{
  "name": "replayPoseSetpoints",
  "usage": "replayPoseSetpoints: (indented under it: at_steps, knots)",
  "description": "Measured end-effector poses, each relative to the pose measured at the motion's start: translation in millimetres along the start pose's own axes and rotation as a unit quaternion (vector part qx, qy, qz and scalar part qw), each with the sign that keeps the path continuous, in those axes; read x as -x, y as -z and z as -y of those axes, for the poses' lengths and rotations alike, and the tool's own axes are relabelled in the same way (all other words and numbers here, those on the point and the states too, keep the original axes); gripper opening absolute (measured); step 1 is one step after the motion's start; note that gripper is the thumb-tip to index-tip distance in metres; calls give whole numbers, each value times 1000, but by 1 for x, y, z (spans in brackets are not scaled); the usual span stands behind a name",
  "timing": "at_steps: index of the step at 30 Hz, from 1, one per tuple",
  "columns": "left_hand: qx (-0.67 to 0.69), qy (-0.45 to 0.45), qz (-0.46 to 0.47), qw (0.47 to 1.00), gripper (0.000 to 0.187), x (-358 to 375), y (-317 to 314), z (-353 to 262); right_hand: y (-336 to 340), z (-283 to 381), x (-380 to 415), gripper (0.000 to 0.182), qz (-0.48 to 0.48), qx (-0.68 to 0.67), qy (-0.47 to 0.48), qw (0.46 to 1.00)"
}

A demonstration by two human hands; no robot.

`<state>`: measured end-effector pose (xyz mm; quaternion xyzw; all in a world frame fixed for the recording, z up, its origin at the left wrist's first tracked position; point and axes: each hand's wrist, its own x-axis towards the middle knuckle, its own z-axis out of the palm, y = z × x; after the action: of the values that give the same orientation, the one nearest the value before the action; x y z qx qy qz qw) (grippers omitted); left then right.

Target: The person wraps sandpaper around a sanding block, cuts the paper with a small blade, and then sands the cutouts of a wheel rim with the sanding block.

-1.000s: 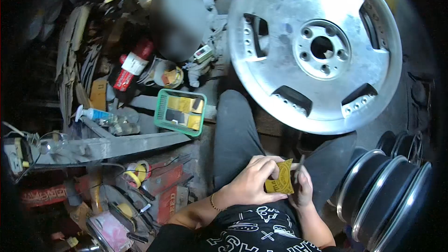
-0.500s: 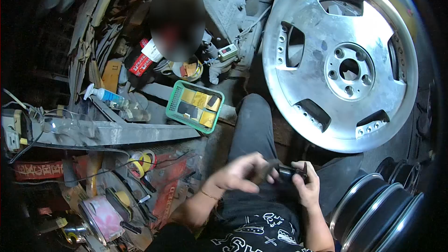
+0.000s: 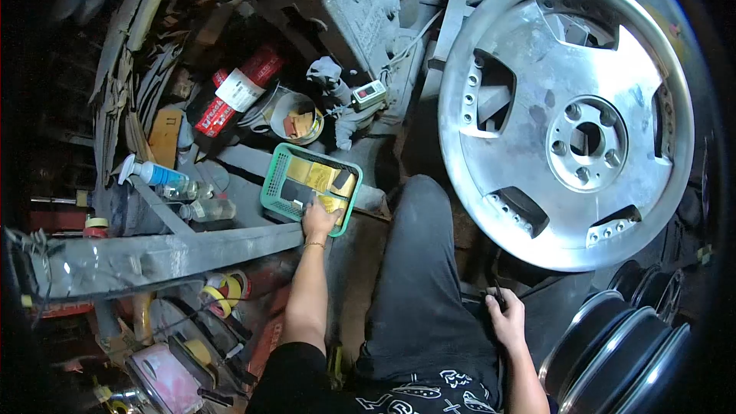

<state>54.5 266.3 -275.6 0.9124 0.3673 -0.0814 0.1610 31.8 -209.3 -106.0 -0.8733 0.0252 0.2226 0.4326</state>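
My left hand [image 3: 318, 218] reaches over the near edge of a green plastic basket [image 3: 274, 178], its forefinger stretched out against a dark flat piece [image 3: 294, 191] inside. Yellow sheets [image 3: 322, 175], apparently sandpaper backing, lie in the same basket along with another dark piece [image 3: 342, 179]. Whether the left fingertips pinch anything is hard to see. By my right thigh, my right hand [image 3: 507, 319] is closed around a slim dark object [image 3: 499, 294], mostly hidden by the fingers. A large silver wheel face [image 3: 529, 123] stands just beyond my right knee.
A grey metal beam [image 3: 176, 257] runs in from the left below the basket. Spray bottle [image 3: 157, 174], clear bottle [image 3: 208, 210] and tub [image 3: 277, 115] sit around it. Several wheel rims [image 3: 606, 345] are stacked at lower right. A switch box [image 3: 369, 94] hangs near the machine.
My left hand has gone from beside my right hand at my lap to the basket, up and left. My right hand stays low with a dark object. The view has shifted slightly.
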Motion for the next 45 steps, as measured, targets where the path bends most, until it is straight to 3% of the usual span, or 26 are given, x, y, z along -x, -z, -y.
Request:
replayPoseSetpoints:
  at_steps: [4, 8, 10, 12, 15, 19, 21, 27, 36, 45]
  knots:
    - [-42, 27, 33, 998, 76, -15, -22, 6, -1, 1, -3, 23, -3, -6, -25, 1000]
    - [-68, 10, 69, 995, 74, -20, -31, 15, -3, 2, -8, 23, 10, 13, -34, 999]
    - [-61, -43, 101, 992, 72, -23, -33, 19, -5, 2, -11, 24, 15, 11, -41, 999]
    - [-81, -59, 104, 989, 63, -23, -35, 27, -6, 2, -13, 24, 21, 21, -44, 999]
    - [-5, -21, 76, 997, 48, -27, -32, 32, -10, -1, -16, 25, 25, 27, -42, 998]
    - [-7, -88, 75, 993, 49, -23, -35, 31, -10, 4, -17, 24, 29, 31, -46, 998]
    - [-43, -112, 117, 986, 54, -21, -39, 27, -10, 2, -17, 24, 28, 37, -42, 998]
    - [-32, -72, 116, 990, 58, -20, -42, 25, -9, 3, -17, 23, 26, 38, -38, 998]
    - [-4, -88, 79, 993, 57, -17, -36, 21, -9, 2, -18, 22, 24, 43, -35, 998]
    - [-14, -77, 102, 992, 63, -15, -28, 15, -11, 1, -18, 22, 23, 46, -28, 998]
